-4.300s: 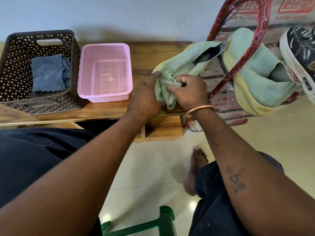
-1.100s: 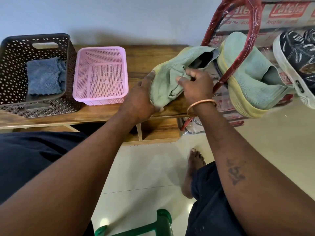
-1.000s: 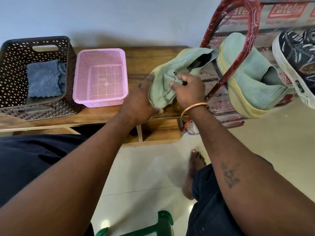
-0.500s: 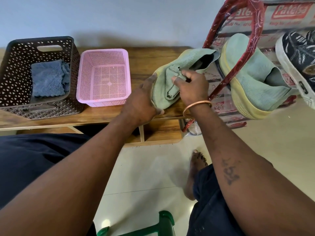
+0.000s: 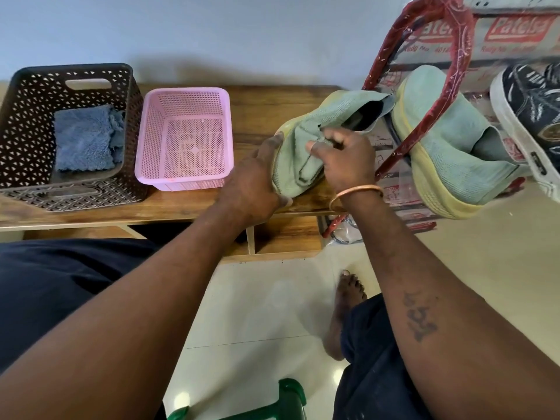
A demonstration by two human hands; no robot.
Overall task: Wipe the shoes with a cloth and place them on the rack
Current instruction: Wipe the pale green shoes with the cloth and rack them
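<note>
Shoe: a green shoe [image 5: 333, 110] is laid on the wooden bench [image 5: 260, 104].
Left hand [image 5: 251, 180]: the shoe's near end is gripped.
Right hand [image 5: 348, 159]: a green cloth [image 5: 306, 165] is pinched and pressed on the shoe.
Rack [image 5: 462, 40]: a second green shoe [image 5: 454, 147] and a black sneaker [image 5: 533, 107] are held on it.
Dark basket [image 5: 18, 116]: a blue cloth [image 5: 85, 137] is kept inside.

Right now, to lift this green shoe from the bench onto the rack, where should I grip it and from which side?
Take the green shoe by its heel collar, coming from the right, the rack side. Its dark opening gapes up and right there, so fingers can hook in; the left hand holds the toe.
</note>
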